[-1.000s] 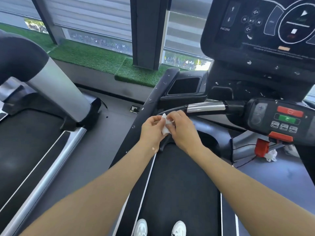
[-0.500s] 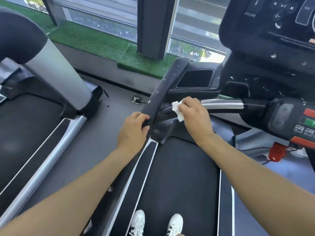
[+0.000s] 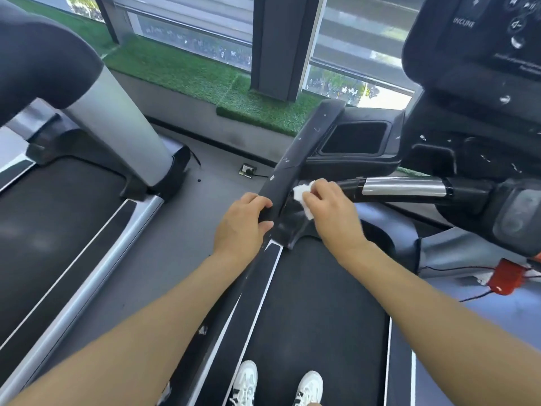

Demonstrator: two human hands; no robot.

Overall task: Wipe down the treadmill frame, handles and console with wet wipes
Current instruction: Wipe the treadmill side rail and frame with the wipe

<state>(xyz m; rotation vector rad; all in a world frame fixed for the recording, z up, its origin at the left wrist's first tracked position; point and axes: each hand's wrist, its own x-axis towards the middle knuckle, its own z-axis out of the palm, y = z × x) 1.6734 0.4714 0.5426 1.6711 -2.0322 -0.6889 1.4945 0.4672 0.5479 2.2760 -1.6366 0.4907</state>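
Head view, from the left: a neighbouring treadmill with a grey upright and a black belt fills the left edge, and beyond it a strip of green artificial turf runs along the window. On the grey floor between the two machines lies a small socket with a cord.

Next comes the left hand, which grips the black sloping upright of the treadmill frame near its lower end; its fingers curl over the top of the upright and the thumb closes below, so the hand wraps the bar.

Just to the right, the white wet wipe sits crumpled at the joint where the upright meets the handle. The right hand pinches the wipe, with its bent fingers on top of it. The wipe pokes out to the left of the fingertips, touching the black surface of the joint.

Further right the handle shows a chrome band, then the black console with the word INCLINE fills the upper right corner. A red clip hangs near the right edge. Two white shoes stand on the belt at the bottom edge.
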